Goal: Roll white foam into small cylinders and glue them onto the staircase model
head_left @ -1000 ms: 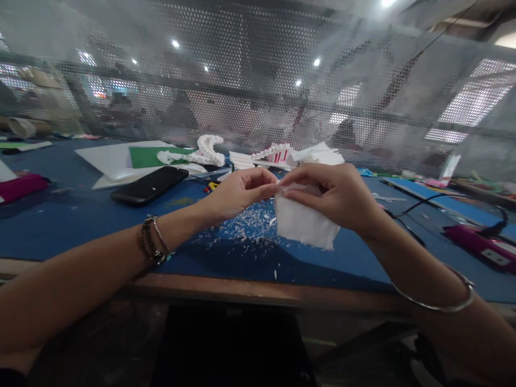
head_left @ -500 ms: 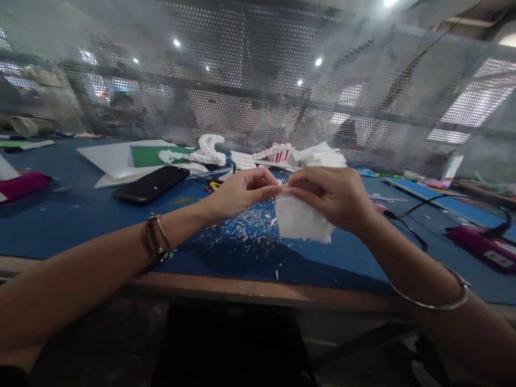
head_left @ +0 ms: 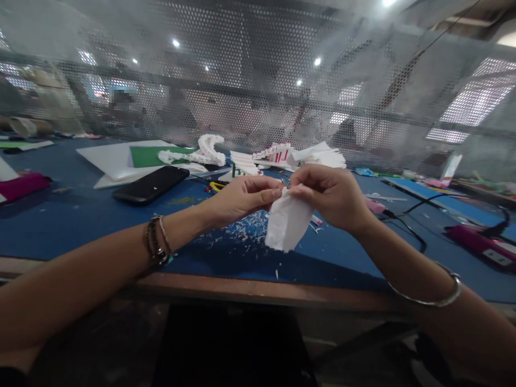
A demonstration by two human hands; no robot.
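My left hand (head_left: 244,199) and my right hand (head_left: 332,196) meet above the blue table (head_left: 60,220), both pinching the top edge of a small white foam piece (head_left: 285,223). The piece hangs down from my fingertips, turned edge-on and tilted to the left. The fingers of both hands are curled and pressed together on it. Under the hands lies a scatter of white shavings (head_left: 245,226) on the blue surface.
A black phone (head_left: 151,184) lies at left, beside white and green sheets (head_left: 133,158). White foam shapes (head_left: 207,150) and a stack of white pieces with red marks (head_left: 298,154) sit behind the hands. Cables and a pink device (head_left: 479,242) lie at right. A perforated screen (head_left: 258,80) closes the back.
The white piece has turned from facing me to hanging narrower and tilted left. Both hands have shifted slightly lower and closer together.
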